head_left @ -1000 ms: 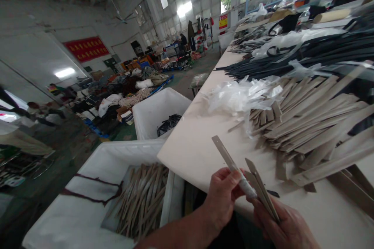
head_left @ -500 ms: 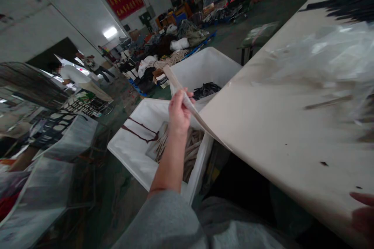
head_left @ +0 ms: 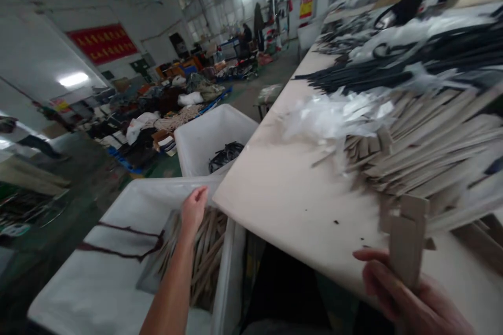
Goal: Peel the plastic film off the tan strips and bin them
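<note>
My left hand (head_left: 195,205) is over the near white bin (head_left: 84,285), its fingers curled together and no cloth showing in them. Below it, many beige fabric strips (head_left: 207,241) lie in the bin, with a thin dark brown strip (head_left: 126,255) draped apart from them. Near the table's front edge, my right hand (head_left: 408,293) grips flat, folded taupe fabric strips (head_left: 408,235) between thumb and fingers. Just beyond it on the table, a wide pile of similar taupe strips (head_left: 436,152) is fanned out.
Clear plastic wrap (head_left: 338,115) and bundles of black strips (head_left: 393,68) lie further along the beige table (head_left: 271,183). A second white bin (head_left: 204,128) holds black pieces (head_left: 227,156). Heaps of cloth cover the floor behind. A person (head_left: 27,138) stands at far left.
The long pale strip held in my left hand is gone from it, and that hand is lower over the bin. The view has swung right, bringing my right hand with taupe strips into sight.
</note>
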A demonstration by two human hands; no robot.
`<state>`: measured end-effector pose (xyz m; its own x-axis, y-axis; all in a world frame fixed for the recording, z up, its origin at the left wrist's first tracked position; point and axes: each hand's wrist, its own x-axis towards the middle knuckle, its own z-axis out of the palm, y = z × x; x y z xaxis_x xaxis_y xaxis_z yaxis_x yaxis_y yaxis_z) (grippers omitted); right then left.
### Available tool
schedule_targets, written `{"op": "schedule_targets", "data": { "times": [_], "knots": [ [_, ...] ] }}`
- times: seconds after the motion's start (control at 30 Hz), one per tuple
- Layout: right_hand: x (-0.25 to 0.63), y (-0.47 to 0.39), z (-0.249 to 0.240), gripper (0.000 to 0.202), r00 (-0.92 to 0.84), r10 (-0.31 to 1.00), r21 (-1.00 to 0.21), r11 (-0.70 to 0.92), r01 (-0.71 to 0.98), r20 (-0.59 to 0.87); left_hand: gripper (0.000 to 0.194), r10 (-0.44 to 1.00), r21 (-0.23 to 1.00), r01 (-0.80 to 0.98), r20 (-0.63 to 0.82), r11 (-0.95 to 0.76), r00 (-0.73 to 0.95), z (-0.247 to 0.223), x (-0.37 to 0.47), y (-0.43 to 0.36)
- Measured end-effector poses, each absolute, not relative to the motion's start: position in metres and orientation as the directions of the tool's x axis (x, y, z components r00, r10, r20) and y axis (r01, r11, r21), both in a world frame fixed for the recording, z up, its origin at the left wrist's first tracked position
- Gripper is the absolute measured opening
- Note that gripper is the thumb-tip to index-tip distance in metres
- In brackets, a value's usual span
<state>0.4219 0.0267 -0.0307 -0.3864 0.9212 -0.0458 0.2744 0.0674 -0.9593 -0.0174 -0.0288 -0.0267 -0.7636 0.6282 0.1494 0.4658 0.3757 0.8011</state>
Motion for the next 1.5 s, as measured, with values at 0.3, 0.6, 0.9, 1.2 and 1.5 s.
{"op": "schedule_targets", "data": {
  "times": [0.3,0.6,0.9,1.2,1.5],
  "knots": [
    [0.417,0.018,-0.043,0.054,-0.473,0.866,-0.984,-0.104,0.145,-0.162,0.031,0.954,0.831,0.553,0.214,-0.065,-0.210,0.004,0.132,0.132],
    [0.414,0.017,-0.042,0.055,-0.469,0.865,-0.984,-0.163,0.073,-0.179,0.021,0.995,0.696,0.717,0.041,0.036,-0.089,-0.005,0.242,0.228],
    [0.417,0.022,-0.040,0.060,-0.482,0.858,-0.979,-0.202,0.006,-0.180,0.021,0.995,0.889,0.446,-0.101,0.099,-0.020,-0.008,0.220,0.188],
    [0.391,0.047,-0.019,0.048,-0.349,0.914,-0.974,-0.161,0.160,-0.208,0.026,0.990,0.981,0.133,-0.143,0.143,-0.015,0.014,0.201,0.069],
    [0.371,0.045,-0.007,0.034,-0.318,0.947,-0.969,0.031,0.245,-0.050,0.043,0.973,0.937,-0.294,-0.218,0.187,-0.079,-0.001,0.215,0.040]
  ]
}}
